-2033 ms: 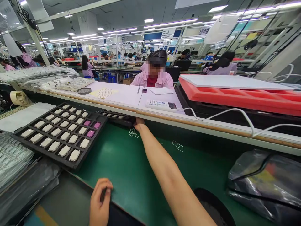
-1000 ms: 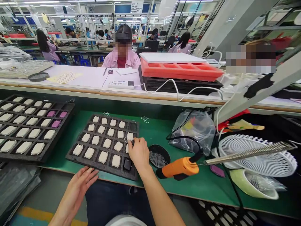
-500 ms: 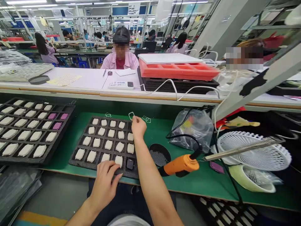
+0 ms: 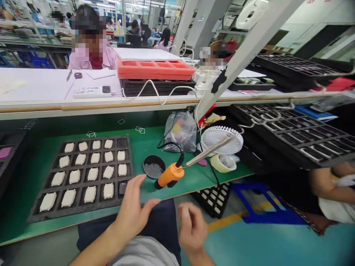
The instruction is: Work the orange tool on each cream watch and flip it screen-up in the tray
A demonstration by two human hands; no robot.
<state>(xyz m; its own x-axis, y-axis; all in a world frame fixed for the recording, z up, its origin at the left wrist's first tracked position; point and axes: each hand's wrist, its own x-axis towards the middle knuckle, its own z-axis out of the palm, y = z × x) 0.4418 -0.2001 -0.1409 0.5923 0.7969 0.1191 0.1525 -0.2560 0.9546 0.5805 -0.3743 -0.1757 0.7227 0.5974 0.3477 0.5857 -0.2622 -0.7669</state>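
Holding my left hand [image 4: 130,210] open with the fingers spread, I have it just off the lower right corner of the black foam tray [image 4: 80,213], and the thumb points toward my lap. It grips nothing. My right hand [image 4: 191,229] is lower and further right, over my dark trousers, and it is blurred. The fingers look loosely curled, but I cannot tell if anything is inside them.

The tray lies on the green mat [image 4: 138,135] in front of me, in rows five pockets across. Nearly every pocket is filled with a pale rounded part [image 4: 90,194]. A small dark part [image 4: 122,188] sits in the lower right pocket, and the upper right pocket [image 4: 122,142] shows no pale part. So the tray looks almost fully loaded, with those two corners differing from the rest.

Small wire loops [image 4: 140,129] lie on the mat beyond the tray. To its right are a round black mesh pad [image 4: 154,167], an orange-handled soldering iron [image 4: 169,175], a clear plastic bag [image 4: 180,131] and a white desk fan [image 4: 222,140].
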